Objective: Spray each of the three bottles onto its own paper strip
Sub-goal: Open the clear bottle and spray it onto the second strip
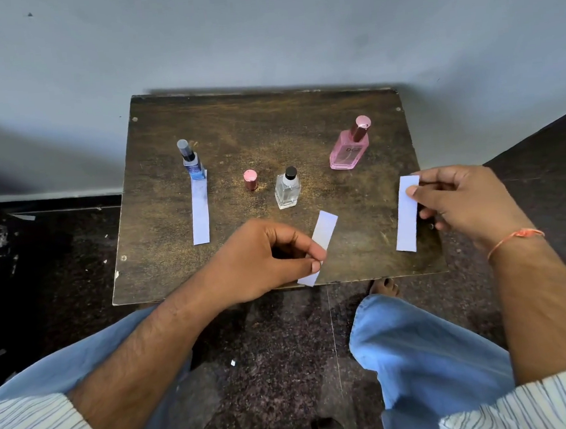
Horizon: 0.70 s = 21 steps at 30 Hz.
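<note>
Three paper strips and three bottles share a small dark wooden bench (267,120). At the left, the blue bottle (193,162) stands upright on the far end of the left strip (200,214), which lies flat and straight; that pair looks set, the bottle probably pinning its own paper. Next comes a loose pink cap (250,179), standing alone, though the pink bottle also wears a cap. The clear bottle (287,188), black-capped, stands near the centre. Just in front of it, the left hand (261,260) pinches the near end of the middle strip (321,241) between thumb and curled fingers, the paper slanting toward the clear bottle, likely being lined up for it. Further right and back stands the pink bottle (349,146). The right hand (463,200) pinches the upper part of the right strip (407,213) between thumb and fingers, near the bench's right edge, in front of the pink bottle. No spraying is under way. The bench is worn and mottled and sits against a pale grey wall, over a dark speckled floor with paper scraps.
</note>
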Motion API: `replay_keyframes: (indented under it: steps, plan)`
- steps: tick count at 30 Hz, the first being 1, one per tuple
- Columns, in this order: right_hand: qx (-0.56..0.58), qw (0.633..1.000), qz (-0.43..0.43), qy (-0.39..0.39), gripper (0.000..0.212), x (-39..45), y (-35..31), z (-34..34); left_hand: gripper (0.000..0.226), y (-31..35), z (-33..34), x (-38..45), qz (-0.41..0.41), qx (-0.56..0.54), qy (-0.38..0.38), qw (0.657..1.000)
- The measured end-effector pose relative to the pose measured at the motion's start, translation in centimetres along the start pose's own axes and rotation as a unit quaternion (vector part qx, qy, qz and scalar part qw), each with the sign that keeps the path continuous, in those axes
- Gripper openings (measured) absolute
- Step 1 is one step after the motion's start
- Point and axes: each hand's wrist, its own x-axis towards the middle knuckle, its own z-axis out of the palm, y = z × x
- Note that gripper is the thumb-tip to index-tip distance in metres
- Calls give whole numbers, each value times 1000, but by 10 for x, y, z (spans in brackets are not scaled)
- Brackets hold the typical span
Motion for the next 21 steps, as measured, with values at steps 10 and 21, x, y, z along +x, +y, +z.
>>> replay_keyframes:
  steps: [10, 21]
  plan:
    - [-58, 997, -23, 55, 35, -1, -8, 7, 24, 4, -19, -10, -5, -39, 10, 999]
    - [18, 952, -285, 110, 10, -36, -57, 67, 53, 9, -42, -21, -15, -64, 47, 997]
